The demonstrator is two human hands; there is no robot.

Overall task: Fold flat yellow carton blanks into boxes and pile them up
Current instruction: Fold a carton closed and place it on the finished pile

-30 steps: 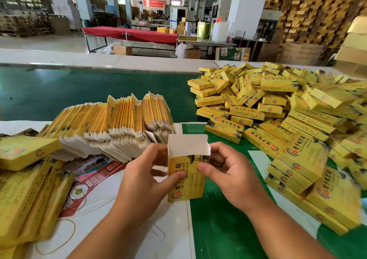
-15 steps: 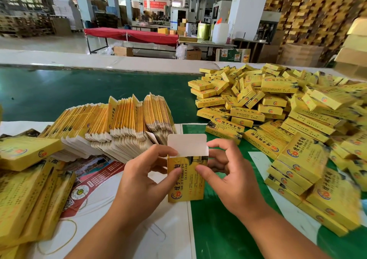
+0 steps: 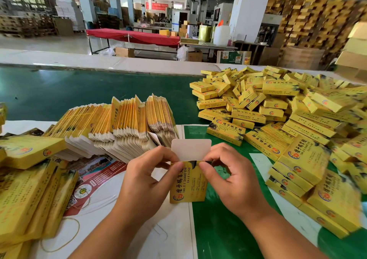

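A yellow carton (image 3: 187, 185) stands upright between my hands, its white top flap (image 3: 191, 149) sticking straight up. My left hand (image 3: 148, 177) pinches its upper left corner with thumb and fingers. My right hand (image 3: 228, 177) pinches the upper right corner the same way. Behind them a row of flat yellow blanks (image 3: 119, 123) leans on edge. A heap of folded yellow boxes (image 3: 278, 115) covers the table's right side.
Bundles of flat yellow blanks (image 3: 29, 189) lie at the left on white paper (image 3: 103, 229), with a rubber band (image 3: 59, 237) beside them. The green table top (image 3: 79, 93) stretches beyond. Stacked cartons and a red-covered table (image 3: 135, 36) stand far behind.
The carton has turned to face me more squarely and sits a little lower. Both hands' fingers have closed in on its top corners under the raised white flap.
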